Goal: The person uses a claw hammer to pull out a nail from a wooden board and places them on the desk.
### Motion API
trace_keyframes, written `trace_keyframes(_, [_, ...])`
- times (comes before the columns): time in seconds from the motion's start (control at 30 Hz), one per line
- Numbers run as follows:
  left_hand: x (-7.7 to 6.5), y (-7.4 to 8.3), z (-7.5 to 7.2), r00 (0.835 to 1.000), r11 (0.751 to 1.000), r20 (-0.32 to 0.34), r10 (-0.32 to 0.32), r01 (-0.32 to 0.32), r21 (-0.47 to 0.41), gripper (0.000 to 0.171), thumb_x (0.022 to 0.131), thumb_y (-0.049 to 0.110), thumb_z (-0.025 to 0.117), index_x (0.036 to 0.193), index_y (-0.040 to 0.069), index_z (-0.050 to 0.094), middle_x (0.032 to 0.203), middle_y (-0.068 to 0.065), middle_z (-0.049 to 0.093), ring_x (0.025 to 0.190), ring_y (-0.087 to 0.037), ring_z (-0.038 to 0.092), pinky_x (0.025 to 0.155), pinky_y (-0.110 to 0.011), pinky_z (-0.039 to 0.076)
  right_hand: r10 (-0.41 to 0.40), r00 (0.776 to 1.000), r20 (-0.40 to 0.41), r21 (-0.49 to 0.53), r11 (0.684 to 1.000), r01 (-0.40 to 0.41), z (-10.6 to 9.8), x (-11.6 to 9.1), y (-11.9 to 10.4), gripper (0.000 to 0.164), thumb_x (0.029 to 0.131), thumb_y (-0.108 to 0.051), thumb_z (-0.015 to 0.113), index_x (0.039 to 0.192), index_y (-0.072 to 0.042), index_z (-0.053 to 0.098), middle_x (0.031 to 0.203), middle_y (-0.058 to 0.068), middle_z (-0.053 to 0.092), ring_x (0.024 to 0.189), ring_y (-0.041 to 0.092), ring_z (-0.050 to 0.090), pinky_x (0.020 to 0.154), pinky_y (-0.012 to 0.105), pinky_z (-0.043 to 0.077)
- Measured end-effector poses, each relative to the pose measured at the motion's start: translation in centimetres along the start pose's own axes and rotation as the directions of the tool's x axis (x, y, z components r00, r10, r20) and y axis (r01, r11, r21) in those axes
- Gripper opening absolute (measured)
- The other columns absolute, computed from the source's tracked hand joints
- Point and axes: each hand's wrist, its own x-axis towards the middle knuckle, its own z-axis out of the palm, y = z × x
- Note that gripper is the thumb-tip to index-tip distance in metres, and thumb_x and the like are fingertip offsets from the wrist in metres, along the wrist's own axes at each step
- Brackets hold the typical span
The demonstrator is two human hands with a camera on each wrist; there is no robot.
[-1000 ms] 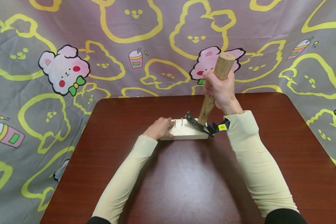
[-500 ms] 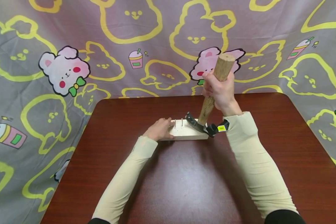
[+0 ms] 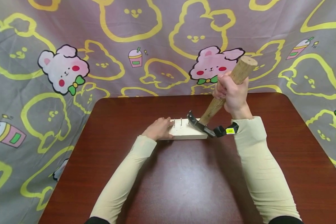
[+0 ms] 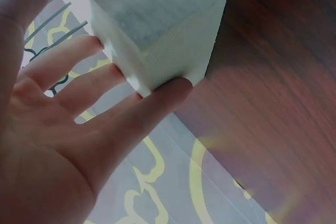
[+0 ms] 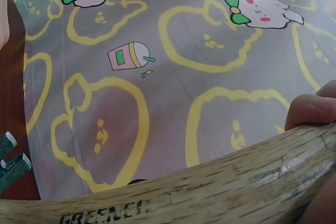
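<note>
A pale wooden block point(image 3: 184, 133) lies on the table with nails standing in its top, among them a left nail point(image 3: 174, 123) and a middle nail point(image 3: 181, 122). My left hand point(image 3: 158, 129) grips the block's left end, thumb on the near side and fingers on the far side. My right hand point(image 3: 234, 93) grips the wooden handle point(image 3: 212, 109) of a claw hammer, tilted up to the right. The dark hammer head point(image 3: 198, 125) lies across the block's right part, claw tips point(image 5: 16, 163) raised. Whether the claw holds a nail is hidden.
The reddish-brown table point(image 3: 168, 180) has rounded far corners. A patterned cloth point(image 3: 162, 31) hangs behind it and at both sides. A small black device with a yellow label point(image 3: 231, 130) sits at my right wrist.
My right hand has swung the hammer handle to the right, so it leans further over. The hammer head has tipped slightly with it. My left hand and the block have stayed put.
</note>
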Motion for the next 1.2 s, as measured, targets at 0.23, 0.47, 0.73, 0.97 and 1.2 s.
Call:
trace_keyframes(0.23, [0.1, 0.0, 0.0, 1.000, 1.000, 0.019, -0.013, 0.013, -0.014, 0.055, 0.076, 0.030, 0.078, 0.126, 0.012, 0.062, 0.136, -0.018, 0.055, 0.117, -0.035, 0.057, 0.099, -0.045, 0.049, 0.005, 1.000, -0.016, -0.012, 1.000, -0.005, 0.1, -0.1, 0.1, 0.031, 0.086, 0.006, 0.045, 0.058, -0.005, 0.041, 0.041, 0.003, 0.030, 0.033, 0.016, 0.025, 0.033, 0.027, 0.019])
trace_keyframes(0.47, [0.0, -0.1, 0.1, 1.000, 1.000, 0.013, -0.011, 0.011, -0.015, 0.057, 0.077, 0.030, 0.078, 0.128, 0.011, 0.061, 0.139, -0.019, 0.053, 0.119, -0.036, 0.056, 0.100, -0.045, 0.047, 0.008, 1.000, -0.015, -0.020, 1.000, -0.008, 0.2, -0.3, 0.0, 0.029, 0.084, 0.006, 0.044, 0.057, -0.005, 0.042, 0.041, 0.003, 0.030, 0.033, 0.016, 0.025, 0.033, 0.027, 0.019])
trace_keyframes(0.73, [-0.2, 0.0, 0.3, 0.998, 0.996, 0.044, -0.035, 0.038, -0.080, 0.067, 0.079, 0.032, 0.077, 0.137, 0.010, 0.054, 0.148, -0.022, 0.042, 0.134, -0.044, 0.042, 0.111, -0.048, 0.037, 0.017, 1.000, 0.013, -0.002, 1.000, -0.017, 0.4, -1.4, -0.4, 0.029, 0.086, 0.006, 0.047, 0.059, -0.004, 0.044, 0.042, 0.003, 0.032, 0.034, 0.017, 0.027, 0.035, 0.027, 0.020])
trace_keyframes(0.97, [-1.3, -0.5, -0.4, 0.999, 0.986, -0.048, -0.025, 0.017, -0.167, 0.062, 0.085, 0.041, 0.070, 0.136, 0.009, 0.056, 0.151, -0.017, 0.040, 0.143, -0.037, 0.033, 0.117, -0.046, 0.029, -0.003, 0.999, 0.038, 0.071, 0.997, 0.000, 1.0, -2.7, -1.6, 0.026, 0.085, 0.010, 0.047, 0.060, -0.001, 0.046, 0.041, 0.005, 0.031, 0.034, 0.018, 0.025, 0.034, 0.030, 0.022])
trace_keyframes(1.2, [-3.4, 1.2, -1.4, 0.912, 0.926, -0.408, -0.032, -0.127, -0.356, 0.030, 0.088, 0.020, 0.067, 0.113, 0.005, 0.069, 0.121, -0.009, 0.068, 0.117, -0.026, 0.059, 0.100, -0.041, 0.047, 0.000, 0.995, 0.100, 0.146, 0.989, -0.015, 2.5, -3.3, -4.0, 0.029, 0.084, 0.011, 0.044, 0.057, 0.000, 0.040, 0.041, 0.005, 0.026, 0.033, 0.017, 0.021, 0.034, 0.031, 0.016])
